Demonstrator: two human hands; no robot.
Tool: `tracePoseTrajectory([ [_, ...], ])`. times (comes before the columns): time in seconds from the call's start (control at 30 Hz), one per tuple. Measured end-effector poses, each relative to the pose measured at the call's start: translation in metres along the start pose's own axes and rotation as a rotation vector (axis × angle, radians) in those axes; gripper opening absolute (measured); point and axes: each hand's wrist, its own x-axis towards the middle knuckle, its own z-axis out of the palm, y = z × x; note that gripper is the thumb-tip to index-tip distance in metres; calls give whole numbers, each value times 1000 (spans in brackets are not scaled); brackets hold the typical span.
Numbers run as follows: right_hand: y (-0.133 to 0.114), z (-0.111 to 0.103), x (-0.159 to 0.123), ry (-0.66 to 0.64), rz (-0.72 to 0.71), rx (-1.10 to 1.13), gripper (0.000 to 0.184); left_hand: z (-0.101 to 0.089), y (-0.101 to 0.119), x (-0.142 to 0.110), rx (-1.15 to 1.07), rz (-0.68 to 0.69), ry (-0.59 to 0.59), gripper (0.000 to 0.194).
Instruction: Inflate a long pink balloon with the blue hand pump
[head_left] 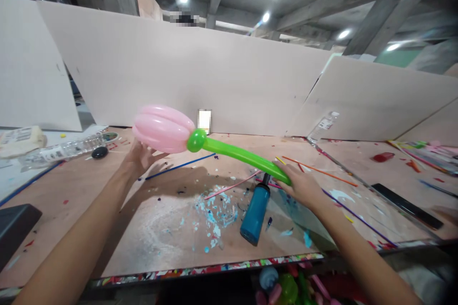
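Note:
A balloon flower (162, 128) hangs above the table, its pink ribbed blossom at the left. Below the blossom sits a round green knot (196, 140), and a long green stem (243, 154) slopes down to the right. My left hand (142, 158) holds the blossom from beneath, its fingers partly hidden behind the pink balloon. At the stem's far end, my right hand (300, 185) is closed around the green balloon. Under the stem, close to my right hand, a blue hand pump (255, 214) lies on the table.
Uninflated balloons, including a blue one (181, 167), an orange one (322, 171) and a purple one (359, 218), lie about the table (161, 243). Clear bottles (324, 125) stand or lie near the white partition (250, 86). A black bar (406, 205) lies right.

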Motion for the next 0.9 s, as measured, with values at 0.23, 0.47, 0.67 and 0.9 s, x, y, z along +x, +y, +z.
tracePoseTrajectory([
  [0.23, -10, 2, 5, -78, -29, -57, 52, -16, 17, -10, -129, -1, 7, 77],
  [0.47, 4, 5, 10, -52, 262, -134, 50, -42, 30, -8, -273, 165, 156, 60],
  [0.67, 40, 17, -2, -150, 444, -205, 39, -82, 33, -12, -243, 258, 279, 60],
  [0.9, 50, 20, -8, -124, 492, -190, 40, -83, 30, -15, -102, 254, 293, 57],
])
